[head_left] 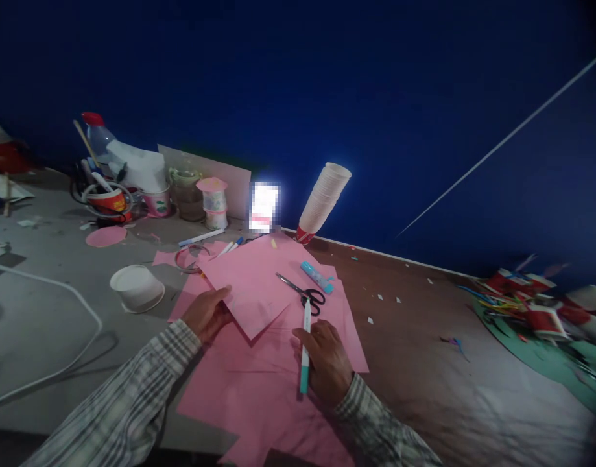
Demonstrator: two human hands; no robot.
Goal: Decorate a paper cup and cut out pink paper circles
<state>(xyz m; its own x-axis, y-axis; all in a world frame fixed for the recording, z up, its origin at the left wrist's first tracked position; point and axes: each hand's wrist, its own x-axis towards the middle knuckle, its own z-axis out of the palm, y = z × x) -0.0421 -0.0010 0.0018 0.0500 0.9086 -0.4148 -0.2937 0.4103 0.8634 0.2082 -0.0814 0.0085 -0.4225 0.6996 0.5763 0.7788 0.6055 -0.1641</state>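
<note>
My left hand (209, 314) pinches the left edge of a pink paper sheet (251, 285), its fingers partly hidden underneath. In my right hand (327, 357) is a white marker (305, 344) with a teal end toward me, gripped between thumb and fingers. Beyond the marker's far tip lie black-handled scissors (313, 299), blades pointing away to the left. A light-blue tube (317, 277) rests just past the scissors. More pink sheets (259, 402) spread out under both hands.
A white paper cup (137, 288) lies left of the sheets. Stacked cups (325, 198) lean by the blue wall. A bright blurred screen (263, 206) stands behind the paper. A white cable (83, 305) runs at left; a green mat (521, 350) with craft pieces lies at right.
</note>
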